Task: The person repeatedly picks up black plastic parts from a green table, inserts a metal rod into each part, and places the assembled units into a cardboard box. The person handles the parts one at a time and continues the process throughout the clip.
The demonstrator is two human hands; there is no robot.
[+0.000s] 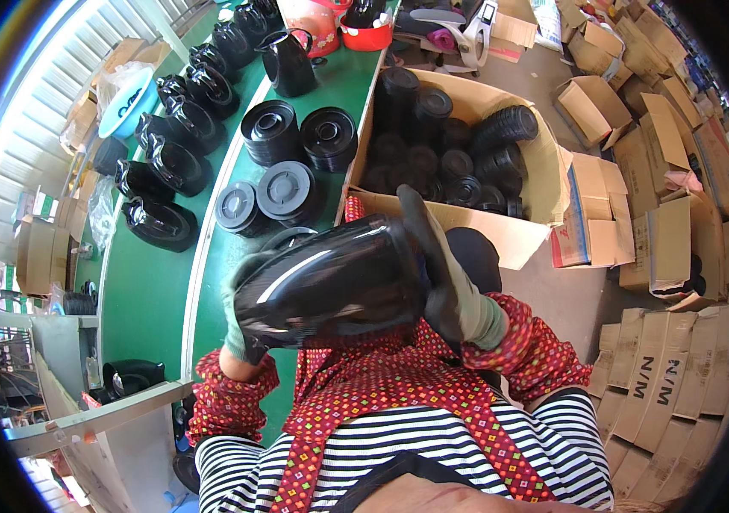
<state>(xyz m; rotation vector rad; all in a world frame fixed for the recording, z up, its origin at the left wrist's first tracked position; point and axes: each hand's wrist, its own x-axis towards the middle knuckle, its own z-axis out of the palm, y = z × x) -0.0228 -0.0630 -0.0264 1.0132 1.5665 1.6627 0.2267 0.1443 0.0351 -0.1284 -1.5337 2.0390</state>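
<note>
A gloved left hand (233,312) grasps a glossy black jug (330,282) before the red apron (390,376), right hand (448,286) braced flat against its right end — a slip possible if either skids.

- Green table (155,286): rows of glossy black jug bodies (178,165), stacks of round black parts (270,132), stacks of dark grey discs (285,190).
- Grey-brown floor (548,299): open cardboard boxes (591,107).
</note>
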